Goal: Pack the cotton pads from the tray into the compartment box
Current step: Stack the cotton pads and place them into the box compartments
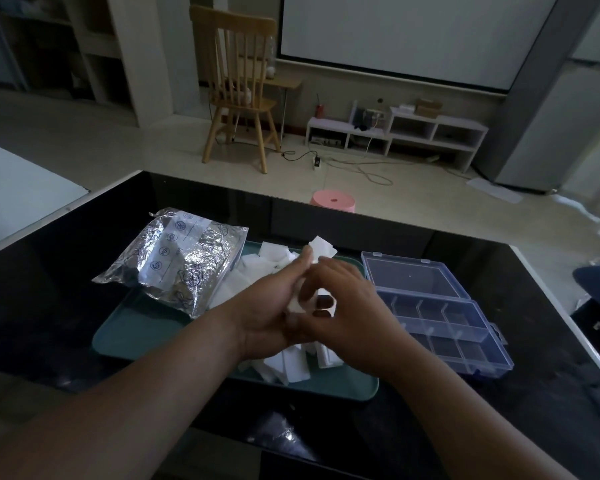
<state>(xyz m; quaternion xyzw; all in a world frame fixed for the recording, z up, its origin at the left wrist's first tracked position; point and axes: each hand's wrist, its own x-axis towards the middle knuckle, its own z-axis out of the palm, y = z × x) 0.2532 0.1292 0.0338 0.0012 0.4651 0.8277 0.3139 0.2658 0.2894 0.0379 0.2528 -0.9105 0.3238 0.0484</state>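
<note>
Both your hands meet above the tray: your left hand and right hand curl their fingers round a small bunch of cotton pads. More loose pads lie heaped in the tray beneath them. The compartment box stands open just right of the tray.

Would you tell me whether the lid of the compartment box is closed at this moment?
No, the compartment box has its clear lid folded back flat, leaving the divided compartments exposed.
</note>
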